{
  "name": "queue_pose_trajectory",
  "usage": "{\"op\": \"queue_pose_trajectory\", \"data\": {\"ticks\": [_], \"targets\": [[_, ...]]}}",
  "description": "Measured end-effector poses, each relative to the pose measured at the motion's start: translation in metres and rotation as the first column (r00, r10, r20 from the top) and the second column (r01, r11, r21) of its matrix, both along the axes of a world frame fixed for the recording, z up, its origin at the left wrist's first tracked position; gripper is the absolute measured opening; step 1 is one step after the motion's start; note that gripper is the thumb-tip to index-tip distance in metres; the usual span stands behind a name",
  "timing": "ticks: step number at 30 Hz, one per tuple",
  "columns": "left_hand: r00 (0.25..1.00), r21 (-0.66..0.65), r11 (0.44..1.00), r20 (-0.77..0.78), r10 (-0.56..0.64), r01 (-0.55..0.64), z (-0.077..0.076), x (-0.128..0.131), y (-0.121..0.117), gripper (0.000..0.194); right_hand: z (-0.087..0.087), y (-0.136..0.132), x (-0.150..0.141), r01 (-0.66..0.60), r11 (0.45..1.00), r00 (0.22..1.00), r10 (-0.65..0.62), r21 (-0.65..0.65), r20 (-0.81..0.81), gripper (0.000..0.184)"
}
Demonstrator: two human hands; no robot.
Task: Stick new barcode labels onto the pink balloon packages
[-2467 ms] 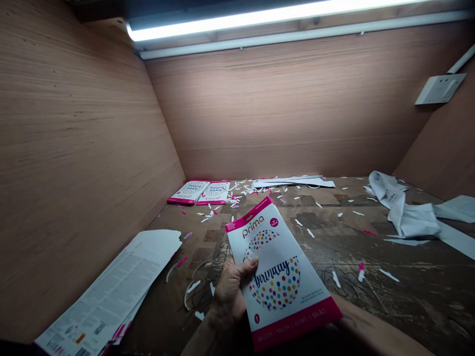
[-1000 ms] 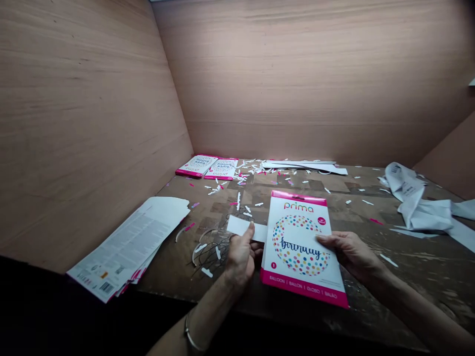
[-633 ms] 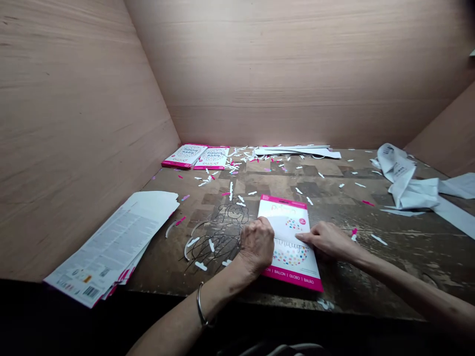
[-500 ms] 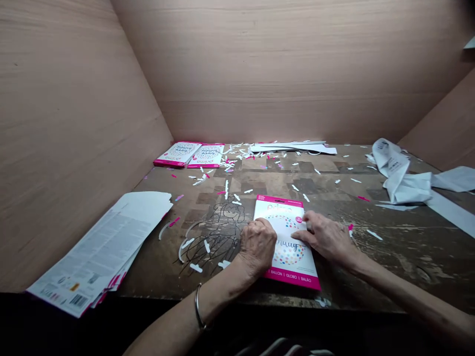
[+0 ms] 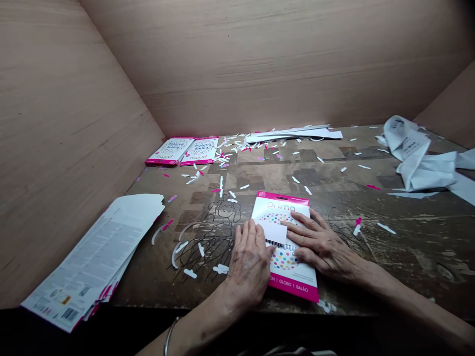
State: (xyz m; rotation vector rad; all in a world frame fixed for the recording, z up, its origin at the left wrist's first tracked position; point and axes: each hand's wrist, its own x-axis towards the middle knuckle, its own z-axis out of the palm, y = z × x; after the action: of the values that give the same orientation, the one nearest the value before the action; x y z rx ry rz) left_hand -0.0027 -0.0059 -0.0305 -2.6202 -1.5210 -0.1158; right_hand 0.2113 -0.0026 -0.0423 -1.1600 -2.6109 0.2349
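Note:
A flat white and pink balloon packet (image 5: 293, 285), printed with coloured dots, lies on the table in front of me. My left hand (image 5: 250, 259) rests on its left edge, fingers stretched out. Across the packet's right side my right hand (image 5: 315, 244) lies flat, its fingers spread over the print. Between my fingertips a small white rectangle (image 5: 275, 232) shows on the packet's face, covering part of the lettering. Whether it is a flap or a loose piece I cannot tell.
Printed cards (image 5: 100, 252) lie fanned in a stack at the left, overhanging the front edge. Similar packets (image 5: 199, 151) are piled at the back left. White strips (image 5: 293, 133) lie along the back wall, crumpled white material (image 5: 411, 153) at the right. Small paper scraps litter the table.
Both hands have gone from bent, closed fingers to flat, outstretched ones on the packet. The white rectangle now shows between them. The camera view has shifted slightly.

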Motion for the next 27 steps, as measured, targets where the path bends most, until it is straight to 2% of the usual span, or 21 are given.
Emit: {"op": "queue_pose_trajectory", "data": {"ticks": [7,12,15,20,27], "targets": [[0.986,-0.007,0.988,0.064,-0.154,0.155,-0.002,-0.019,-0.001,0.055,0.0,0.004,-0.001,-0.021,0.998,1.0,0.021,-0.06,0.002,0.035],[0.979,-0.101,0.975,0.077,-0.19,0.198,0.005,-0.023,0.0,0.068,0.003,0.006,-0.002,-0.024,0.995,0.999,0.028,-0.096,0.043,0.037],[0.965,-0.125,0.957,0.063,-0.255,0.261,0.008,-0.026,0.003,0.071,0.003,0.006,-0.002,-0.012,0.995,0.998,0.018,-0.096,0.057,0.037],[0.948,-0.087,0.946,0.082,-0.306,0.313,0.004,-0.03,0.006,0.072,0.005,0.006,-0.004,0.013,0.995,0.999,-0.008,-0.095,0.051,0.036],[0.941,0.044,0.952,0.145,-0.307,0.304,-0.006,-0.028,-0.001,0.071,0.003,0.0,-0.007,0.032,0.997,0.999,-0.03,-0.072,0.039,0.038]]}}
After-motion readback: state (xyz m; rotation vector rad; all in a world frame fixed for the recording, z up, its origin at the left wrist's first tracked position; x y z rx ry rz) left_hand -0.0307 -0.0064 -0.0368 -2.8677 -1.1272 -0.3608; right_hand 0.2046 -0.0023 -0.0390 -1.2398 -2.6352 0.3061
